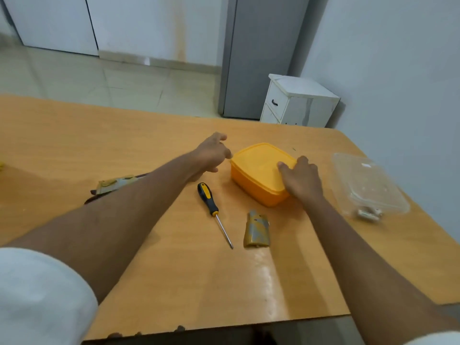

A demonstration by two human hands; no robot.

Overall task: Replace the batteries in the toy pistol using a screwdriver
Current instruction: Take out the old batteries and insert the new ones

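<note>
A wooden table (74, 135) is seen from above. A lidded yellow plastic box (258, 168) stands mid-table. The right hand (302, 179) is laid over the box's near right corner, fingers bent over the lid edge. The left hand (211, 153) is held at the box's left edge, fingers loosely curled; whether the rim is pinched cannot be told. A black-and-yellow-handled screwdriver (214, 214) lies untouched, near the left wrist. The camouflage-patterned toy pistol body (115, 184) lies partly hidden under the left forearm. A matching detached cover piece (257, 229) lies beside the screwdriver's shaft. A clear plastic container (368, 185) lies to the right.
</note>
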